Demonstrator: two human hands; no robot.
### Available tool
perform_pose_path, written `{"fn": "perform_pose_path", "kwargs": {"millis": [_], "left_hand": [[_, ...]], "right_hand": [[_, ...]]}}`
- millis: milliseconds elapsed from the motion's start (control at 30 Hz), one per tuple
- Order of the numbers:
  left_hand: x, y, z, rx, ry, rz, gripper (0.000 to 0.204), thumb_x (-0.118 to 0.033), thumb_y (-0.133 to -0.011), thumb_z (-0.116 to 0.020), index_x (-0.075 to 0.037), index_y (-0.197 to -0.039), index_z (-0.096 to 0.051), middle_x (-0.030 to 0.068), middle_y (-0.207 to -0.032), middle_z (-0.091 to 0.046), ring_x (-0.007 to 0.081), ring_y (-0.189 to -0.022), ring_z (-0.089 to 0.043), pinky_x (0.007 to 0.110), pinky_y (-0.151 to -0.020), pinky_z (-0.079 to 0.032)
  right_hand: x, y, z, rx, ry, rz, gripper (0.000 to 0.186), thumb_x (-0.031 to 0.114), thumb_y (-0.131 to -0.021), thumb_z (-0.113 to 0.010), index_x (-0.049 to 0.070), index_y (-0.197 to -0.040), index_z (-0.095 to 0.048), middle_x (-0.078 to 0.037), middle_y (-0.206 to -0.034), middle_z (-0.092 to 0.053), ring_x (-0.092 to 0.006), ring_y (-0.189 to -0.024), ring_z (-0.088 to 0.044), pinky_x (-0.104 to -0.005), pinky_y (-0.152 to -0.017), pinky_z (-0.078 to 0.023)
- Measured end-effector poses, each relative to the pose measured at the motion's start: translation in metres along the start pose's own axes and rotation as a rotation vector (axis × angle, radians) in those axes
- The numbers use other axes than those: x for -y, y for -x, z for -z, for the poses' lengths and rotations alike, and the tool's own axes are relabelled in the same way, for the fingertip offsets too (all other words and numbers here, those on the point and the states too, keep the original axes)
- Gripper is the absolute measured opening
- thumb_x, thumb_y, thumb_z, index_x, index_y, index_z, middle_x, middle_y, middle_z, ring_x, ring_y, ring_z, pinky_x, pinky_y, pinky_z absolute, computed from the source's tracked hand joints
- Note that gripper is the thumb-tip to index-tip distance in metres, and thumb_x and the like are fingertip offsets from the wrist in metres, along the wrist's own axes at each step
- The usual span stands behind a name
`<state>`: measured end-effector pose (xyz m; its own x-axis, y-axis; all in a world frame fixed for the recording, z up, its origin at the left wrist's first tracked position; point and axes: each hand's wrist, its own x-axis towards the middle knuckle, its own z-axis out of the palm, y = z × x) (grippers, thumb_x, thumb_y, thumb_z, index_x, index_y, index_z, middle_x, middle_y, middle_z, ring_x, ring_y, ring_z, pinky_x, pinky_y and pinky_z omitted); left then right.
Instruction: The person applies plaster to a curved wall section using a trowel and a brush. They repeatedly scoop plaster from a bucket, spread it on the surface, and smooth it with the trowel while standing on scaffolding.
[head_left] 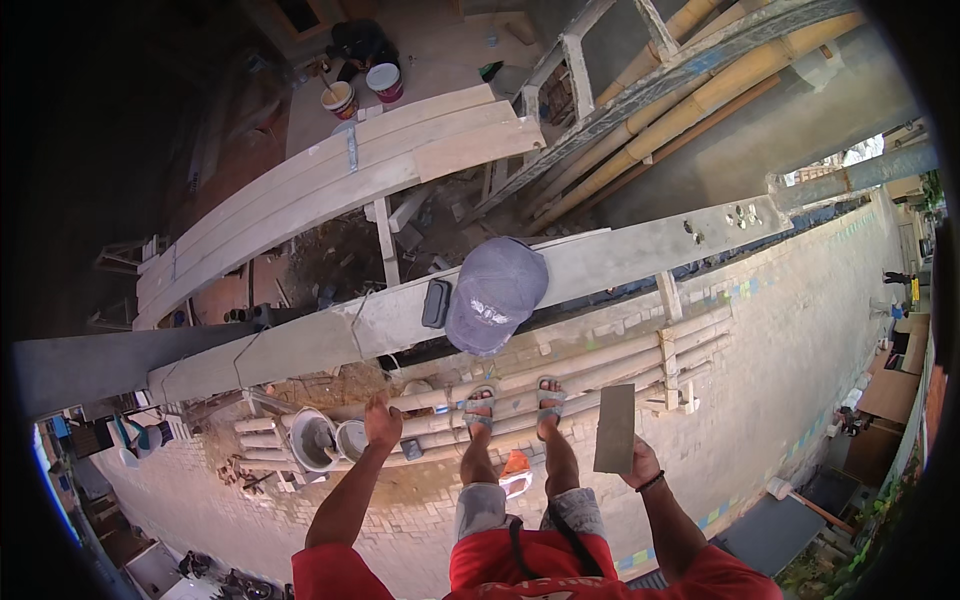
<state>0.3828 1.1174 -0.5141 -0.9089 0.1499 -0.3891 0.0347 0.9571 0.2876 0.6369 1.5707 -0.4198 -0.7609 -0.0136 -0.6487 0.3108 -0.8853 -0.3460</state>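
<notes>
Perhaps the baseball cap [496,295], overhanging the near edge of the grey beam [620,262], falls if the right hand [643,466], gripping a rectangular board [614,430], knocks it (left hand [383,422] curled, seemingly empty).

We see a red shirt [480,566] at the near edge, with pale markings [556,584] low on its front, partly cut off from view. Its left sleeve [335,575] and right sleeve [725,578] are short, loose and the same red, leaving the forearms [345,500] bare. Two narrow dark straps [517,550] run across the shirt to the shorts [480,510], which are pale grey with a mottled, washed look. Farther out, we find greyish open sandals [480,405] with bands over both feet. A thin dark bracelet [651,482] circles the right wrist; our left hand [383,422] and right hand [643,465] are bare.
</notes>
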Motion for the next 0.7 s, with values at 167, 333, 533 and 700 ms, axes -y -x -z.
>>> {"fn": "perform_pose_path", "kwargs": {"millis": [167,333,533,700], "left_hand": [[-0.118,-0.013,-0.079,0.357,1.445,0.643,0.035,-0.022,-0.084,-0.061,-0.008,-0.112,-0.047,0.0070,-0.100,-0.055,0.0239,-0.080,-0.060,0.035,-0.065,-0.048],[-0.164,-0.054,-0.119,0.302,1.973,0.628,0.034,-0.026,-0.084,-0.064,-0.018,-0.112,-0.048,0.0001,-0.098,-0.055,0.0193,-0.074,-0.059,0.030,-0.057,-0.045],[-0.185,-0.061,-0.123,0.358,2.033,0.493,0.019,-0.012,-0.086,-0.060,-0.014,-0.103,-0.052,0.0010,-0.091,-0.060,0.0195,-0.069,-0.061,0.028,-0.057,-0.048],[-0.273,-0.051,-0.121,0.487,2.045,0.266,0.015,-0.011,-0.087,-0.058,-0.010,-0.102,-0.055,0.0036,-0.091,-0.064,0.0191,-0.071,-0.063,0.028,-0.061,-0.051]], "right_hand": [[0.037,0.006,0.023,0.010,0.021,0.017,0.065,0.031,-0.080,-0.063,-0.001,-0.131,-0.036,-0.011,-0.124,-0.050,-0.0227,-0.112,-0.052,-0.0363,-0.095,-0.043],[0.056,0.028,0.030,-0.052,0.038,0.051,0.064,0.032,-0.081,-0.062,-0.002,-0.130,-0.038,-0.011,-0.123,-0.051,-0.0229,-0.112,-0.051,-0.0364,-0.095,-0.042],[0.059,0.046,0.053,-0.118,0.044,0.007,0.062,0.031,-0.081,-0.061,-0.001,-0.129,-0.039,-0.011,-0.124,-0.051,-0.0226,-0.111,-0.052,-0.0368,-0.094,-0.043],[0.061,0.050,0.057,-0.173,0.044,-0.002,0.065,0.033,-0.079,-0.064,0.000,-0.129,-0.040,-0.011,-0.124,-0.051,-0.0223,-0.111,-0.052,-0.0368,-0.095,-0.043]]}}
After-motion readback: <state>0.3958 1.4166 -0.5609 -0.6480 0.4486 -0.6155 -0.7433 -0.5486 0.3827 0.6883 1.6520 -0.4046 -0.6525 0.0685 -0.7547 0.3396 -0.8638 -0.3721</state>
